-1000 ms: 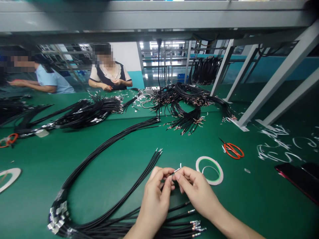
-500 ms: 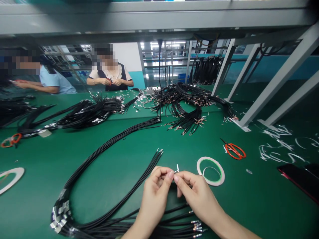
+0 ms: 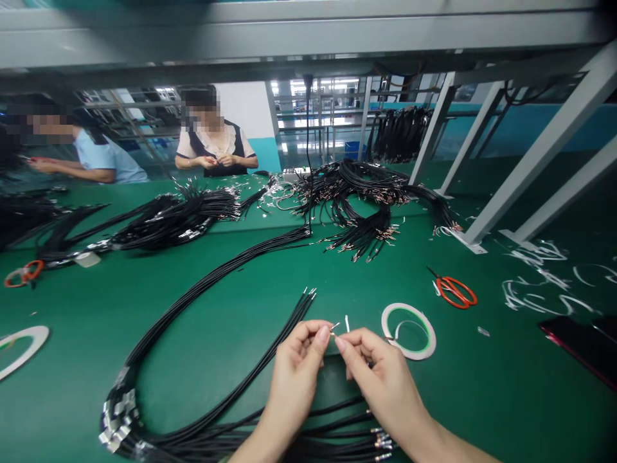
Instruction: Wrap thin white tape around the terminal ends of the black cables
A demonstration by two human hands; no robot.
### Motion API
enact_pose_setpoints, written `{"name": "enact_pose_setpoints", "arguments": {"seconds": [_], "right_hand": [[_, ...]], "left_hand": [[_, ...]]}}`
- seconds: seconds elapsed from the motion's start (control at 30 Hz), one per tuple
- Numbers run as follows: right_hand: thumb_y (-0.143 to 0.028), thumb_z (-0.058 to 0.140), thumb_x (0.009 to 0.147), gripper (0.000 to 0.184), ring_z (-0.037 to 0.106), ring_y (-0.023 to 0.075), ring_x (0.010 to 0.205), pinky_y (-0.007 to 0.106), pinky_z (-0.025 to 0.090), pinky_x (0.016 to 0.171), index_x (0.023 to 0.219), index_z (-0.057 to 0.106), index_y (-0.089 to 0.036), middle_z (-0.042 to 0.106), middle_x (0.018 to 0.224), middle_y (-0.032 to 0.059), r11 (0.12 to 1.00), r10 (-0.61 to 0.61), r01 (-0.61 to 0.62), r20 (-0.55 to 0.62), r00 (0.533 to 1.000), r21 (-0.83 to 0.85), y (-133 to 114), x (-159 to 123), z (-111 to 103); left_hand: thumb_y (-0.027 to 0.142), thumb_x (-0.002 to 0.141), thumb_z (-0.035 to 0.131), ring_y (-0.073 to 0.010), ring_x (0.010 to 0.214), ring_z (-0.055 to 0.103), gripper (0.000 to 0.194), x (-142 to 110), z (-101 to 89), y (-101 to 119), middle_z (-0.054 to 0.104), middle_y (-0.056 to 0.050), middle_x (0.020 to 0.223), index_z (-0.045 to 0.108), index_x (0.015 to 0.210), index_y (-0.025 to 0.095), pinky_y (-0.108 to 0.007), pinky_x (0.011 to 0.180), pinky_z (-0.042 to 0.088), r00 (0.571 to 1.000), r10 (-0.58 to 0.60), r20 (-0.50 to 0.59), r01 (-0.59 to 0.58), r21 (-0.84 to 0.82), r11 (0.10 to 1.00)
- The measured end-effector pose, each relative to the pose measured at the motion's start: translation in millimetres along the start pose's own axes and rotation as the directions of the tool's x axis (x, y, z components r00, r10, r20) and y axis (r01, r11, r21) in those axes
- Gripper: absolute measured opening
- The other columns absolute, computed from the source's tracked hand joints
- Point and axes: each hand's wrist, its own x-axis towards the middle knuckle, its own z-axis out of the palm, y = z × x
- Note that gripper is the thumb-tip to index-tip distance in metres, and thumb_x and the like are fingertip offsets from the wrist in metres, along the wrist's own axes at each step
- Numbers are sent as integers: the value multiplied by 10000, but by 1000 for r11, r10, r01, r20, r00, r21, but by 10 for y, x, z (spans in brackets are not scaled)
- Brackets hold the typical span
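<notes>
My left hand (image 3: 299,357) is closed, thumb and forefinger pinching a thin cable end (image 3: 336,326) with a bright metallic tip. Just right of it, my right hand (image 3: 378,366) is closed too, its thumb and forefinger pinched together. A narrow white strip (image 3: 347,323) sticks up from behind the right fingers. The fingertips of both hands are close together, with a small gap between them. Below my wrists runs a bundle of black cables (image 3: 231,392) with metal terminals (image 3: 382,440) on its ends. Silvery wraps (image 3: 118,418) bind the bundle at the left.
A white tape roll (image 3: 409,331) lies right of my hands, orange-handled scissors (image 3: 456,292) beyond it. White scraps (image 3: 544,292) and a dark phone-like object (image 3: 573,347) are farther right. Cable piles (image 3: 357,180) line the back. Metal posts (image 3: 530,154) rise at right. Two people work opposite.
My hands have drawn slightly apart, the left moving a little left. More of the metallic cable end shows between them, and the white strip has shifted slightly right with the right hand.
</notes>
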Motion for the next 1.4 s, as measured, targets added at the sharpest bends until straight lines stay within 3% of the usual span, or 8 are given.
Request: {"name": "enact_pose_setpoints", "arguments": {"seconds": [0.33, 0.47, 0.6, 0.7, 0.8, 1.1, 1.27, 1.4], "right_hand": [[-308, 505, 923, 199, 436, 111, 526, 225, 339, 506, 845, 620, -166, 496, 607, -38, 996, -84, 84, 1, 996, -15, -10, -52, 52], [-315, 485, 930, 227, 410, 109, 513, 225, 320, 486, 812, 608, -165, 472, 597, -38, 999, -39, 39, -11, 999, -31, -4, -32, 47], [-330, 488, 924, 240, 383, 108, 502, 223, 309, 475, 781, 593, -169, 453, 594, -38, 999, -17, 14, -53, 998, -52, 15, -7, 49], [-303, 497, 917, 216, 391, 106, 498, 219, 313, 473, 783, 599, -167, 460, 594, -36, 996, -51, 46, -70, 996, -77, 15, 1, 58], [-279, 506, 909, 200, 402, 104, 491, 217, 315, 470, 774, 602, -166, 472, 588, -35, 991, -81, 71, -87, 993, -112, 12, 0, 63], [-265, 506, 916, 201, 431, 100, 482, 214, 330, 470, 769, 603, -169, 536, 593, -27, 989, -119, 110, -90, 989, -102, 16, 10, 50], [-259, 508, 912, 203, 431, 100, 473, 217, 327, 460, 754, 602, -172, 560, 590, -21, 987, -128, 118, -92, 987, -112, 4, 22, 28], [-283, 504, 911, 223, 400, 99, 460, 221, 301, 436, 737, 595, -175, 501, 561, -35, 989, -100, 87, -103, 990, -120, 1, 30, 0]], "left_hand": [[375, 773, 683, -85, 547, 419, 235, 28, -12, -19, 613, 7, 677, 696, 729, 144, -186, 521, 344, 1000, -22, -17, 22, -14, 1000], [359, 808, 649, -99, 579, 482, 226, 52, -42, -51, 637, -9, 729, 728, 876, 158, -204, 583, 407, 999, -28, 43, 29, -18, 999], [293, 801, 657, -179, 790, 614, 208, 45, -86, -84, 661, -55, 875, 735, 961, 186, -262, 716, 483, 990, 111, 81, -118, 82, 990], [236, 819, 636, -177, 768, 630, 161, 26, -105, -106, 660, -44, 828, 741, 938, 212, -255, 699, 484, 957, 283, 57, -287, 289, 913], [216, 840, 608, -164, 705, 632, 136, 9, -100, -119, 652, -30, 776, 731, 901, 211, -243, 654, 484, 937, 346, 51, -338, 383, 860], [310, 853, 596, -134, 602, 625, 162, 9, -48, -149, 647, -15, 743, 676, 856, 168, -231, 585, 509, 994, 108, 15, -109, 169, 980], [340, 782, 673, -107, 492, 568, 208, 49, -58, -116, 618, 14, 572, 661, 800, 133, -207, 507, 479, 999, -34, 34, 34, -7, 999], [357, 740, 710, -84, 441, 538, 242, 89, -109, -62, 632, 6, 588, 658, 759, 121, -193, 464, 445, 998, -69, 6, 69, -85, 994]]}}
